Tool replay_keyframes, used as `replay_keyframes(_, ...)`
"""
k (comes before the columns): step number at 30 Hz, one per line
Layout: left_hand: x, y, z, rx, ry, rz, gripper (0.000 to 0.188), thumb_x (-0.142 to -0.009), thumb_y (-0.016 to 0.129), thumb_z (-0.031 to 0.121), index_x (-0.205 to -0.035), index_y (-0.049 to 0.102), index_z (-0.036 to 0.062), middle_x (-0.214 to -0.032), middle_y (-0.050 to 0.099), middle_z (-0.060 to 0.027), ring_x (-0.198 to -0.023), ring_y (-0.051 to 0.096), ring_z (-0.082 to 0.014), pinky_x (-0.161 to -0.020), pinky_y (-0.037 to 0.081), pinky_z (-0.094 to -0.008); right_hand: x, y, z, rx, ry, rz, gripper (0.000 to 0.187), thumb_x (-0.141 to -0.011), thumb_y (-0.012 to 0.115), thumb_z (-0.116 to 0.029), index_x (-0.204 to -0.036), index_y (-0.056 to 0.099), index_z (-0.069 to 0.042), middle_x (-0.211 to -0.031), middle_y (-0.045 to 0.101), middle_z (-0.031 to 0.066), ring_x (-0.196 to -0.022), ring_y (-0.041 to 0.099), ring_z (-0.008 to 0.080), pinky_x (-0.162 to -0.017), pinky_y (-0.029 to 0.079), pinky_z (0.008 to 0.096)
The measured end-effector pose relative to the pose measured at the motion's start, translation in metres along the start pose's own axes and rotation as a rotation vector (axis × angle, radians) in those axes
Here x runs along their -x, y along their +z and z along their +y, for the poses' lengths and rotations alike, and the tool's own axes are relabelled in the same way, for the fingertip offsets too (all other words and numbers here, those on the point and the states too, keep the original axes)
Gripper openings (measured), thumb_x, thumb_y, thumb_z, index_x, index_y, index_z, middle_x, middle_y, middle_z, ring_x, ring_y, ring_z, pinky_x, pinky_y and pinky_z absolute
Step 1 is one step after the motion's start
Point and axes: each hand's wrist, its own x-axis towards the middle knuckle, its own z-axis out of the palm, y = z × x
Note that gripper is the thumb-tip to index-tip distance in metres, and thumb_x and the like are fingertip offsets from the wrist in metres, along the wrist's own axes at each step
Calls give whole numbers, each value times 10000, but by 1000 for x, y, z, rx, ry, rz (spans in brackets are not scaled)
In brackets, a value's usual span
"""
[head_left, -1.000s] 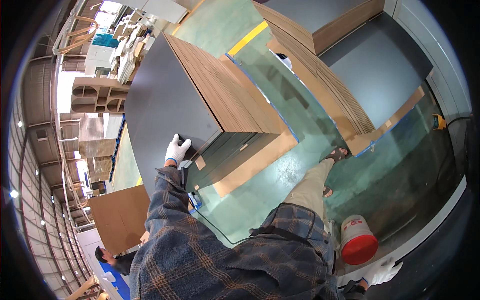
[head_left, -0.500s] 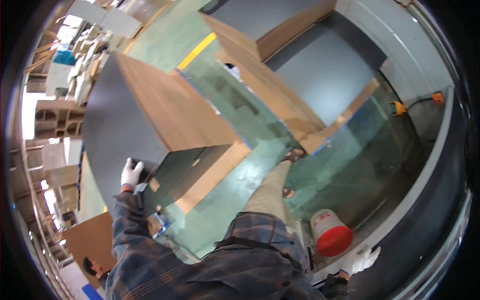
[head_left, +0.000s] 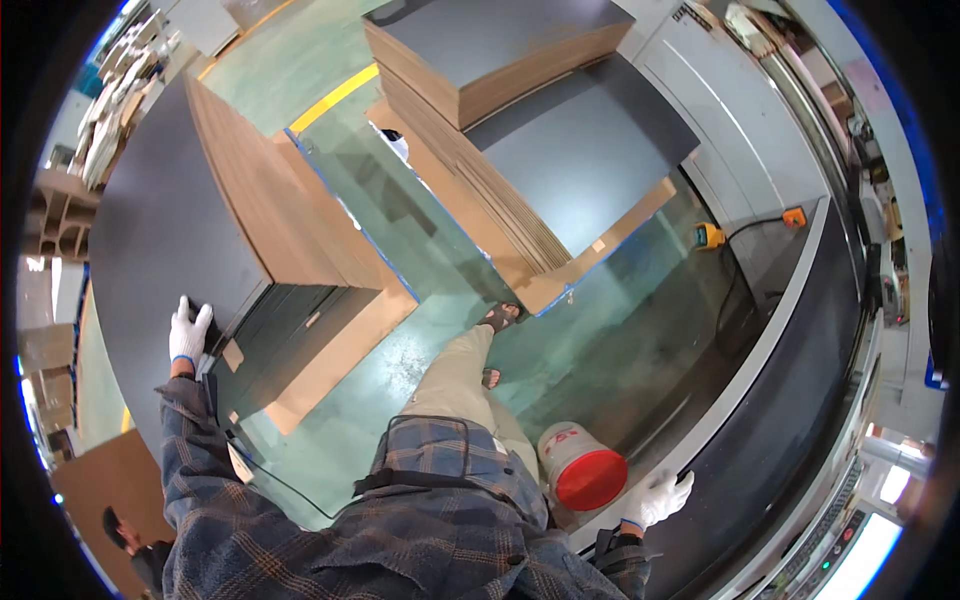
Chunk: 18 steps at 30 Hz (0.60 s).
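My left hand (head_left: 188, 332), in a white glove, lies with spread fingers on the top dark grey panel (head_left: 165, 215) of a tall stack at the left, beside its near corner. The panel edges along the stack's side are brown. On my right, my right hand (head_left: 656, 498), gloved in white too, is at the pale rim of a long black machine bed (head_left: 765, 380). Its fingers are apart and slightly bent, with nothing visible in them. A grey bucket with a red end (head_left: 590, 480) stands on the floor beside that hand.
Two more stacks of dark panels (head_left: 590, 150) stand ahead on brown base boards. A yellow device (head_left: 708, 236) with a black cable lies near the machine's far end. Yellow tape (head_left: 335, 103) marks the green floor. Another person (head_left: 125, 530) is at the lower left edge.
The view has turned, so the stacks, bucket and machine bed appear farther left. More of the machine and a lit screen show at the right. My left hand remains on the panel.
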Motion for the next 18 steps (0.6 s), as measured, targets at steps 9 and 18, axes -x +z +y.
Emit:
replay_keyframes(9, 47, 2, 30, -167, 94, 257, 800, -951, 590, 612, -1535, 448, 85, -1436, 481, -253, -1266, 505, -431, -988, 455, -589, -8, 21, 14, 67, -73, 58, 260, -858, 689, -109, -1096, 703, -4, -1447, 532, 281, -1306, 526, 451, -1110, 426, 525)
replay_keyframes(18, 64, -9, 18, -134, 325, 319, 800, -911, 649, 520, -1500, 455, 14, -1509, 424, -289, -1410, 379, -459, -1145, 309, -614, 66, -26, -81, -193, -294, 89, 461, -761, 723, -54, -1211, 638, 0, -1370, 590, 261, -1294, 546, 451, -1122, 415, 540)
